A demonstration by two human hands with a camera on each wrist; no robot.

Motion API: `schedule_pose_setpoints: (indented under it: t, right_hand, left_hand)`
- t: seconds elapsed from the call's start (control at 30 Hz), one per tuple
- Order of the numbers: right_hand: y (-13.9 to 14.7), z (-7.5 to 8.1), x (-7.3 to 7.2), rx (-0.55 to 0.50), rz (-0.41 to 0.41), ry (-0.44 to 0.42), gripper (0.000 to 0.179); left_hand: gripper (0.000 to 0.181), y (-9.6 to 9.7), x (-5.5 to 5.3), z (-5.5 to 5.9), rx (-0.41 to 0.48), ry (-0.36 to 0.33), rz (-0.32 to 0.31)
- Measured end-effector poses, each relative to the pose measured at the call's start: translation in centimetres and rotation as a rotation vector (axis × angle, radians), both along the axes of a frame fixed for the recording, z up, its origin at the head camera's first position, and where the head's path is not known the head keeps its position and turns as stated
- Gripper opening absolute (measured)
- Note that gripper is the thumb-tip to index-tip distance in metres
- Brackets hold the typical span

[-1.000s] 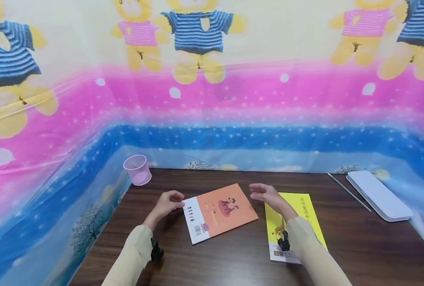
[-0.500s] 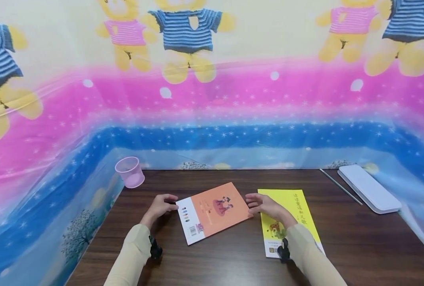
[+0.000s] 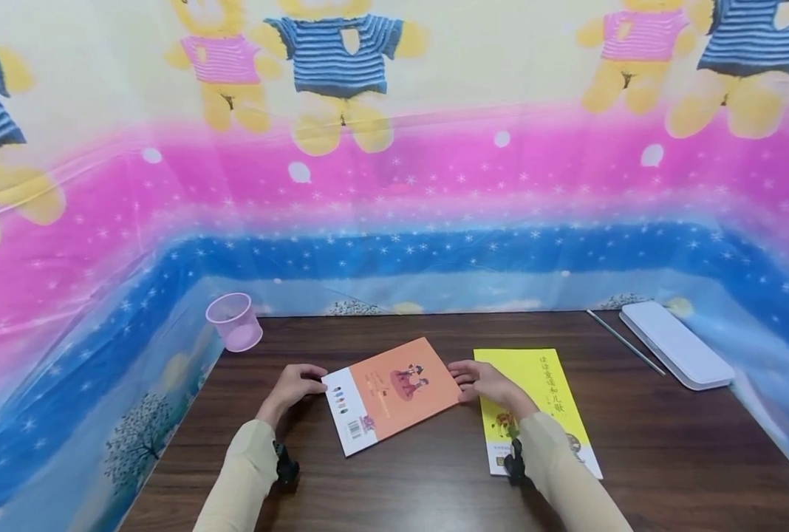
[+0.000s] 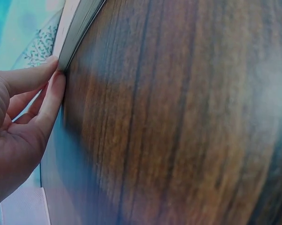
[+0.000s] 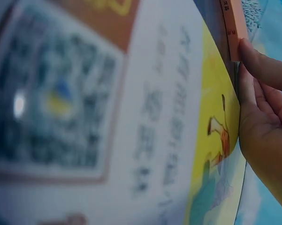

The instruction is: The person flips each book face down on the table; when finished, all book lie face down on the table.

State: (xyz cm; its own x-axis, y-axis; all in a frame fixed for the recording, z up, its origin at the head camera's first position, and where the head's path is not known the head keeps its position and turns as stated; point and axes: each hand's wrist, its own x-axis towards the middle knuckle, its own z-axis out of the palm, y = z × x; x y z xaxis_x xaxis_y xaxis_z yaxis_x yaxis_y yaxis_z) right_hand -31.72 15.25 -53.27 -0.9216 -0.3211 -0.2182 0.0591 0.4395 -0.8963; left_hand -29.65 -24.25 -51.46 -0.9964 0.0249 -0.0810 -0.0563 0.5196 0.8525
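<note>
While it lies flat on the dark wooden desk (image 3: pixel 667 451), orange book (image 3: pixel 394 388) pinched at opposite corners, left hand (image 3: pixel 292 386) and right hand (image 3: pixel 484 382) curled on its edges, yellow book (image 3: pixel 541 384) alongside (partly under the right forearm).

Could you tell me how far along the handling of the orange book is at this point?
Done: both hands have arrived. The left hand pinches the orange book at its white end, and the right hand touches the opposite edge. Left: the lift, since it lies flat on the table beside the yellow book.
</note>
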Motion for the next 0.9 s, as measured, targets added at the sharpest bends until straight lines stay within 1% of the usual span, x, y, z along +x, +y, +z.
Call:
schedule_pose_setpoints:
  t: [0.23,0.33,0.5,0.63,0.7,0.8,0.9]
  right_hand:
    - [-0.7,-0.1,-0.4,-0.002,-0.083,0.003,0.057]
    - [-0.9,-0.3,-0.7,0.004,-0.101,0.027,0.051]
    - [-1.6,-0.6,-1.7,0.029,-0.135,0.071,0.037]
    - [-2.0,-0.3,-2.1,0.059,-0.168,0.099,0.029]
    - [-2.0,0.0,-2.2,0.064,-0.176,0.112,0.026]
    - [-2.2,0.3,-2.3,0.054,-0.177,0.135,0.023]
    - [-2.6,0.5,-2.4,0.062,-0.197,0.164,0.020]
  left_hand:
    - [0.030,-0.3,0.3,0.1,-0.009,0.001,0.002]
    - [0.030,-0.5,0.7,0.4,-0.021,-0.010,-0.003]
    - [0.029,-1.3,1.1,0.5,-0.027,-0.020,-0.057]
    - [0.028,-1.6,1.5,0.6,-0.034,-0.027,-0.113]
    - [0.028,-1.6,1.8,0.5,-0.044,-0.034,-0.130]
    - [0.029,-1.6,2.4,0.3,-0.046,-0.044,-0.140]
    - [0.030,-1.8,2.8,0.2,-0.030,-0.049,-0.160]
